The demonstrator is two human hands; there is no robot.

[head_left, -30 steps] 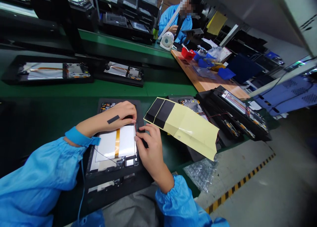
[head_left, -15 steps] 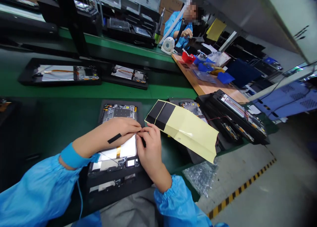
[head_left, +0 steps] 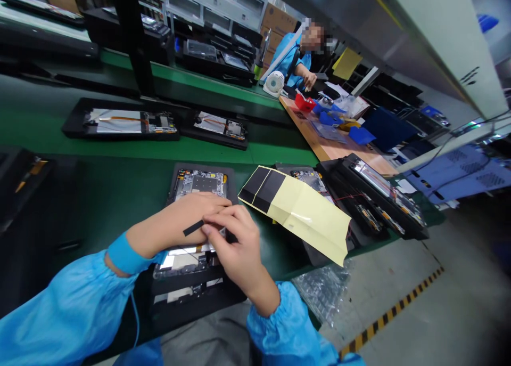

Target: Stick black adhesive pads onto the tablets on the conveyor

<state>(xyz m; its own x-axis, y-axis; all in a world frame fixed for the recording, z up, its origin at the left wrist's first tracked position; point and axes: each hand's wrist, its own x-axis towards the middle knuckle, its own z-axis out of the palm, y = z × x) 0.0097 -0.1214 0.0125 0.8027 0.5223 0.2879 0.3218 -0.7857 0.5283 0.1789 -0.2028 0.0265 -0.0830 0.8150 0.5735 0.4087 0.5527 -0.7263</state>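
Note:
A short strip of black tape (head_left: 194, 228) lies on the back of my left hand (head_left: 179, 217). My right hand (head_left: 235, 241) reaches across and pinches the strip's upper right end between thumb and finger. Stretched out flat, my left hand rests over an opened tablet (head_left: 203, 180) with a bare circuit board; my right hand partly hides its fingers. The tablet sits in a black foam tray (head_left: 230, 177), on top of another tray with a similar device (head_left: 187, 292). Right of my hands lies a yellow backing sheet (head_left: 307, 209) carrying black tape pieces (head_left: 269, 193).
More opened tablets in black trays stand behind (head_left: 120, 122) and in a stack at right (head_left: 387, 193). Beyond are a small white fan (head_left: 274, 83), a wooden table (head_left: 323, 142) with red and blue bins, and a co-worker in blue (head_left: 291, 62). Clear plastic packaging (head_left: 323, 291) hangs below the bench edge.
My right hand has moved left from the tablet's right edge to the strip on my left hand and taken its end. The whole view has shifted slightly.

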